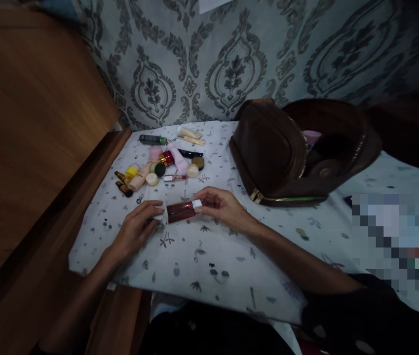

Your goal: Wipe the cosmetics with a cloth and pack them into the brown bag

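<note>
Between my two hands a small bottle of dark red liquid lies sideways, low over the patterned white cloth. My left hand [140, 227] is closed around a clear, whitish piece at the left end of the red bottle [180, 212]. The fingers of my right hand [222, 207] pinch its white cap [197, 203]. Just beyond, a lip-gloss tube [174, 178] lies on the cloth, near a cream round jar [152, 179] and a pale tube [140, 177].
Several cosmetics, including a dark green bottle [152, 139] and a pink tube [177, 158], are grouped at the back left. An open brown bag [268, 148] stands at the right. A wooden panel [39, 113] borders the left side, and a patterned curtain [194, 59] hangs behind.
</note>
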A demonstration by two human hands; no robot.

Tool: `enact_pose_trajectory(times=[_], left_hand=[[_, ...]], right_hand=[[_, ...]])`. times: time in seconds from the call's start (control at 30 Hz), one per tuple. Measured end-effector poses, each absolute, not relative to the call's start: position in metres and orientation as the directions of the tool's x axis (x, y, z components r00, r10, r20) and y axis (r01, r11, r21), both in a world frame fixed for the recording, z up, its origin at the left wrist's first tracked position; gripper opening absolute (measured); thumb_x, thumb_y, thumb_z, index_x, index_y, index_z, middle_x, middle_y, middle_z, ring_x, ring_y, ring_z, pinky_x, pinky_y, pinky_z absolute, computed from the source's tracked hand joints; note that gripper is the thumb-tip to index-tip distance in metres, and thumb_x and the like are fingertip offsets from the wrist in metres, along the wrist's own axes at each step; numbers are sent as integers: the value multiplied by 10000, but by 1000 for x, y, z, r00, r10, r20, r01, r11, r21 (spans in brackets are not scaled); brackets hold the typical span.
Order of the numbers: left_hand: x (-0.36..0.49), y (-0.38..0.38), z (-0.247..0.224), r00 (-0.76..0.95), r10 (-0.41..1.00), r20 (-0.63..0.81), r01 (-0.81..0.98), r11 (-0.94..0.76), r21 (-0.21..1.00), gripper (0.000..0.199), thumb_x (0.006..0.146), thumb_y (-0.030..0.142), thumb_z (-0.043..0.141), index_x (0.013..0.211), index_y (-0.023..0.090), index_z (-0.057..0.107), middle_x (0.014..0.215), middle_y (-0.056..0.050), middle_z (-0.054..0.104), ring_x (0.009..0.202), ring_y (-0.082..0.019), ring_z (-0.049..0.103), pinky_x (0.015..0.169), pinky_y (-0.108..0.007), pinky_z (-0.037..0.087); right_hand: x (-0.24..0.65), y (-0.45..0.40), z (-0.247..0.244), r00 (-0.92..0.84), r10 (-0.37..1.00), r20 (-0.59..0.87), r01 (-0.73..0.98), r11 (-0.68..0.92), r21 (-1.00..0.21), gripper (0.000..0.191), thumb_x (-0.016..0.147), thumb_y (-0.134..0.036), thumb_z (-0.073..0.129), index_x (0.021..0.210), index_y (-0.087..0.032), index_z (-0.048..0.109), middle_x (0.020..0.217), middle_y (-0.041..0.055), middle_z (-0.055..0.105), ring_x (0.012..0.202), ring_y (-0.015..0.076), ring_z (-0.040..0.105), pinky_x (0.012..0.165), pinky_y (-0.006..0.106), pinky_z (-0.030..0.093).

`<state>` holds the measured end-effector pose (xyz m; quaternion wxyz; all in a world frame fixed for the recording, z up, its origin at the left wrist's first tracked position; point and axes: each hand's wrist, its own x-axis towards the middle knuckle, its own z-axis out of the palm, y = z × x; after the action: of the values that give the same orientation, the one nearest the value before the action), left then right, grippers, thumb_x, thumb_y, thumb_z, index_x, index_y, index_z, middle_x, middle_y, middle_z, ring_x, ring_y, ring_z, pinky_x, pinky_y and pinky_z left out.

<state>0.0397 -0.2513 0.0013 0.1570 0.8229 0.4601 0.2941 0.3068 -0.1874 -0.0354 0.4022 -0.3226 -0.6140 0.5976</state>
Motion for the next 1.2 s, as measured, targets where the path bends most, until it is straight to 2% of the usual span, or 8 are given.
enact_pose_trajectory(times=[0.13,0.33,0.47,0.6,0.77,1.03,1.2], left_hand=[[46,-251,9,448,825,345,664,-565,490,188,938,167,514,1086,205,624,1231,-121,642,1089,-215,648,917,-370,533],[72,-246,18,542,753,373,666,-656,355,220,935,122,499,1104,209,611,1224,-107,648,1106,-216,634,910,-369,540],[93,-239,23,597,711,372,666,-698,264,223,934,122,490,1105,202,608,1223,-106,647,1103,-235,630,892,-389,553],[101,-237,25,619,708,340,677,-701,225,226,923,108,486,1091,204,604,1228,-99,645,1120,-243,620,873,-387,564],[86,-245,22,594,728,341,682,-681,266,208,937,120,486,1087,213,595,1235,-98,643,1097,-231,632,868,-380,562],[54,-268,12,485,812,324,690,-583,429,192,952,138,496,1104,210,589,1250,-113,624,1144,-206,612,950,-362,528],[48,-276,8,475,816,329,687,-577,441,195,949,139,492,1097,206,601,1234,-124,635,1120,-212,627,927,-365,543]], right_hand=[[306,-187,-36,-500,862,89,-96,46,-994,356,697,-409,809,895,-161,649,815,29,713,737,146,661,701,280,523],[305,-189,-36,-505,853,132,-160,58,-985,355,675,-389,833,895,-163,670,867,39,716,797,158,677,795,321,541],[305,-189,-35,-500,853,153,-170,76,-983,342,661,-363,842,884,-164,675,823,13,694,761,140,662,791,306,540],[305,-188,-37,-507,852,133,-159,60,-986,353,642,-337,851,894,-165,674,799,-4,674,740,133,652,753,287,538],[305,-186,-43,-551,830,91,-183,-14,-983,406,651,-347,851,961,-161,667,886,23,713,805,147,677,815,318,543],[308,-185,-38,-565,825,5,-133,-85,-988,357,677,-322,840,957,-165,685,926,38,739,840,144,689,846,313,537],[307,-183,-42,-543,838,-61,-57,-110,-992,367,681,-354,832,966,-157,710,923,49,751,839,158,691,819,318,536]])
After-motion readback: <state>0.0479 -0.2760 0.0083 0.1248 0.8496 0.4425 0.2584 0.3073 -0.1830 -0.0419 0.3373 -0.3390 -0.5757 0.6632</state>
